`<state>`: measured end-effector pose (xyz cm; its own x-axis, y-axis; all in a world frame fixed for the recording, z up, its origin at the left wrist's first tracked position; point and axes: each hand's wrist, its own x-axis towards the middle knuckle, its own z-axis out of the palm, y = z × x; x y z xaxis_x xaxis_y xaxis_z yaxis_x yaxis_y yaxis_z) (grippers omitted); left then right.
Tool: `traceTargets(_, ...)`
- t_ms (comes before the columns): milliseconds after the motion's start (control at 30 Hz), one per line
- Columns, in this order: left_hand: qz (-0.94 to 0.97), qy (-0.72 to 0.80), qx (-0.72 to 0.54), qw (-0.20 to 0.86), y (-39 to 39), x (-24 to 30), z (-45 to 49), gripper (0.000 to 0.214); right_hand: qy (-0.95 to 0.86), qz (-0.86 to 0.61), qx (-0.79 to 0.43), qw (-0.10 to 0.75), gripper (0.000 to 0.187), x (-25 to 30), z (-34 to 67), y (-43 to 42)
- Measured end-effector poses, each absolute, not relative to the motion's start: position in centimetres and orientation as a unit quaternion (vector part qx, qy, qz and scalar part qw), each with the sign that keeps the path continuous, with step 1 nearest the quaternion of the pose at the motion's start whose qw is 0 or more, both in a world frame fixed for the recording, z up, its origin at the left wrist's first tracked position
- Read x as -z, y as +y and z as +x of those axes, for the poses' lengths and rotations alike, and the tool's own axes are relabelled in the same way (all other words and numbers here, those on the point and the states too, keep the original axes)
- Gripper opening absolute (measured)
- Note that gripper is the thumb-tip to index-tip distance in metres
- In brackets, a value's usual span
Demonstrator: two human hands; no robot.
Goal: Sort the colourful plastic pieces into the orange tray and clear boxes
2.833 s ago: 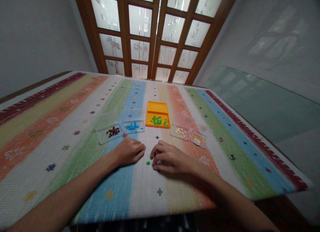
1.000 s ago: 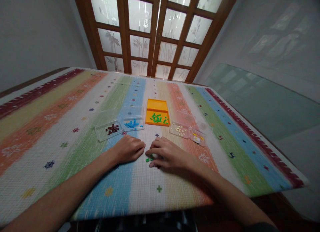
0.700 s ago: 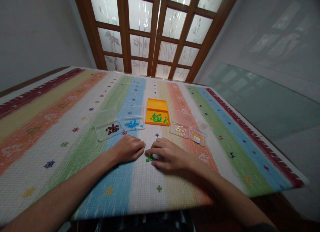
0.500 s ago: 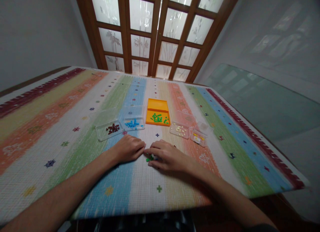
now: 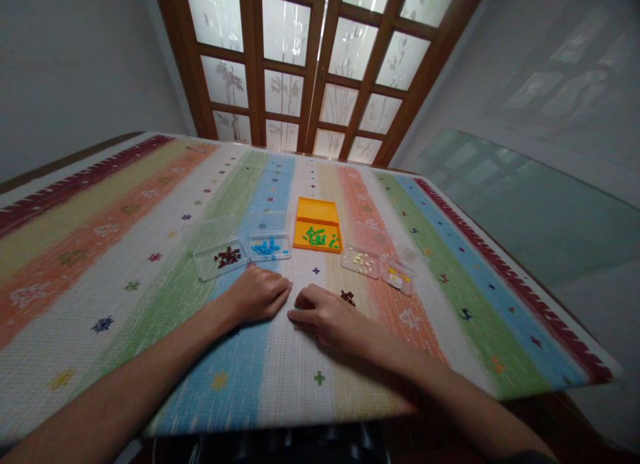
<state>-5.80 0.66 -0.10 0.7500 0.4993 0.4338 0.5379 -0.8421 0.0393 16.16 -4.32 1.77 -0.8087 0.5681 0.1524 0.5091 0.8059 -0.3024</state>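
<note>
My left hand (image 5: 257, 294) lies palm down on the striped mat (image 5: 125, 251), fingers stretched flat and together, holding nothing. My right hand (image 5: 323, 315) rests just to its right, fingers curled down over small green pieces (image 5: 295, 309); only a speck of green shows at the fingertips. The two hands almost touch. A few dark red pieces (image 5: 347, 295) lie loose on the mat, right behind my right hand.
A row of open boxes stands beyond the hands: a clear box of dark red pieces (image 5: 200, 267), a clear box of blue pieces (image 5: 270, 255), an orange box of green pieces (image 5: 316, 214), a clear box of pale pieces (image 5: 350, 267), a small clear box of yellow pieces (image 5: 407, 284). The mat's near edge is close.
My right hand has slid left and closed over the green pieces that lay by its fingertips. The loose dark red pieces behind it have come into view. My left hand stayed put.
</note>
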Motion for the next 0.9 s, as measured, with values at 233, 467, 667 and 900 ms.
traceTargets(233, -0.932, -0.283, 0.223, 0.040, 0.7, 0.2, -5.8, 0.039, -0.959, -0.275, -0.050, 0.055, 0.021, -1.8, 15.5, -5.0)
traceTargets(467, -0.935, -0.275, 0.217, 0.051, 0.7, 0.3, -5.8, 0.038, -0.955, -0.284, -0.053, 0.070, 0.017, -1.2, 15.4, -5.3)
traceTargets(667, -0.935, -0.276, 0.217, 0.047, 0.7, 0.2, -5.8, 0.038, -0.955, -0.286, -0.042, 0.063, 0.016, -1.2, 14.9, -5.6)
traceTargets(900, -0.936, -0.266, 0.226, 0.053, 0.9, 0.2, -5.8, 0.037, -0.960, -0.278, 0.014, 0.041, 0.021, -1.5, 14.3, -5.8)
